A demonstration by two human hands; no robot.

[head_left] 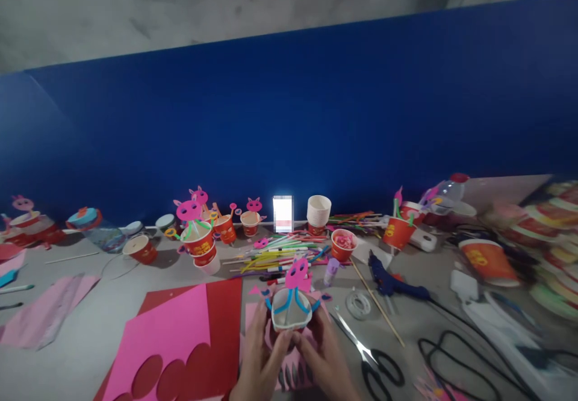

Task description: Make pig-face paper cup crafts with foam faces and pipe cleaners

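Paper cup (289, 315) with a pink animal head (297, 273) and blue fuzzy arms is held upright-ish at the front of the table (72, 365), a bit right of the pink sheet (169, 323). Left hand (261, 350) and right hand (324, 353) both have their fingers closed around it, thumbs meeting on the near side. Labels, kinda tough: the decorated cups (201, 241) on the left and the orange-red cup (488, 261) lying at right have yellow print, but it's too small and blurry to read. Bright white rectangle (283, 213) at the back is pixelated, so nothing legible there either. Scissors (368, 353), clear tape roll (359, 303) and blue glue gun (397, 283) are right of the hands, no brand I can make out.
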